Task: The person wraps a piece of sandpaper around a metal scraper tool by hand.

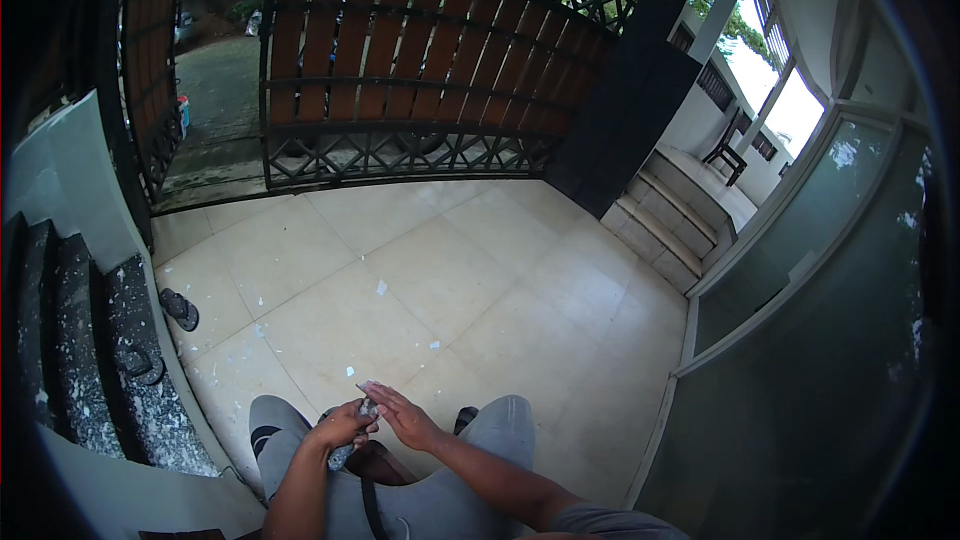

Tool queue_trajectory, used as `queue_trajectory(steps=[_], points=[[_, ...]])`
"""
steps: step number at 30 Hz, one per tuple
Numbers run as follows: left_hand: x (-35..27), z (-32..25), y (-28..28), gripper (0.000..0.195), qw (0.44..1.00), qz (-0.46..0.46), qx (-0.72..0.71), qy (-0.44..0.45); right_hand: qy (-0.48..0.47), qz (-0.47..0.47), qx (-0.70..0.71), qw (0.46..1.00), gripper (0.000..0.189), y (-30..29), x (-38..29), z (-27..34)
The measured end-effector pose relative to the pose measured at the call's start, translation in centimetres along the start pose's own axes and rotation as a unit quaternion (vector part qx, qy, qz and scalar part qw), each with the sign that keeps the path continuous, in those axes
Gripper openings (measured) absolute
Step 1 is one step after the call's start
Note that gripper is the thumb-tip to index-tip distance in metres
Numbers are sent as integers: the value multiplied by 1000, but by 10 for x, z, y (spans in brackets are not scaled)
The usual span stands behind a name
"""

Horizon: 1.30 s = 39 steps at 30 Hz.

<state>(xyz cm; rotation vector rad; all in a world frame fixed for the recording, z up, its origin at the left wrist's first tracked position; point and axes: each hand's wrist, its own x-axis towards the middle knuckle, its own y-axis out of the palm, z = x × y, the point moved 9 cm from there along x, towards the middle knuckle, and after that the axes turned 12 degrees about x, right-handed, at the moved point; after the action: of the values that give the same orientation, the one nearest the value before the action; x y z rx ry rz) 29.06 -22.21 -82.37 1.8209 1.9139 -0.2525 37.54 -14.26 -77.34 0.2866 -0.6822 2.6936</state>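
My left hand is wrapped around a paint-spattered hand tool that looks like a scraper. Its grey, speckled lower end sticks out below the fist, above my lap. My right hand lies against the tool's upper end with the fingers stretched out; whether they pinch it is hidden. Pale dust or paint shows at those fingertips. Both hands meet between my bent knees, over grey trousers.
Pale flakes are scattered on the tiled floor. Left are spattered dark steps with one sandal and another sandal beside them. A slatted gate stands ahead, frosted glass panels at right.
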Motion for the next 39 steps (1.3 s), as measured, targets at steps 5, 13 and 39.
queue_trajectory(steps=[5, 13, 39], points=[[9, 19, -13, 37, 998, -12, 64, -19, -11, 47, 36, 998, 45, 9, -1, 10], [2, 5, -1, 33, 1000, 10, -10, 6, 18, 29, -21, 999, 45, 1, 1, 5], [8, 11, -5, 39, 1000, 29, -6, 5, -30, 45, -91, 994, 47, 5, -2, 13]])
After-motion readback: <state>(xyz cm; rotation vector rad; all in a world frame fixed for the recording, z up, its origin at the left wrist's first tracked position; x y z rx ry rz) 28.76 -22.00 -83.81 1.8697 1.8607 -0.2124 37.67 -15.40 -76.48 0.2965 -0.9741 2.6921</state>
